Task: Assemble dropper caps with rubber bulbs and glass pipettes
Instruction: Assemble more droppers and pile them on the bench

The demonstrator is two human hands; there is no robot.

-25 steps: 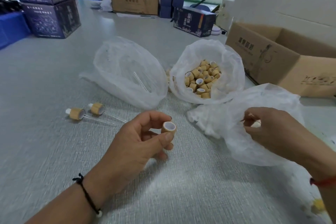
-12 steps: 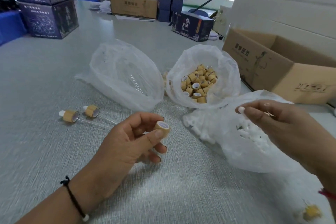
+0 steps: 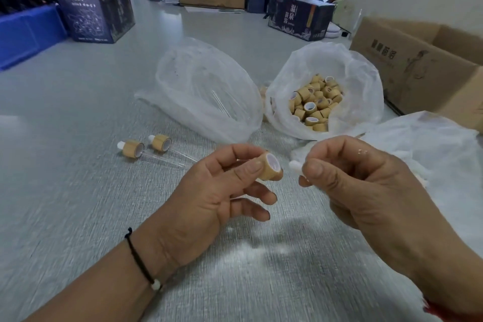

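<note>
While left hand (image 3: 209,198) pinches cylindrical bamboo cap (image 3: 270,170), right hand (image 3: 366,185) grips white bulb (image 3: 295,166).

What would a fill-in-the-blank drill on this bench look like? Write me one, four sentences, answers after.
1. The left hand pinches a bamboo-coloured ____.
2. The right hand pinches a small white rubber ____.
3. The number of finished droppers lying on the table is ____.
4. The middle bag holds loose caps; the ____ bag holds clear glass pipettes.

Answers: cap; bulb; two; left
</note>
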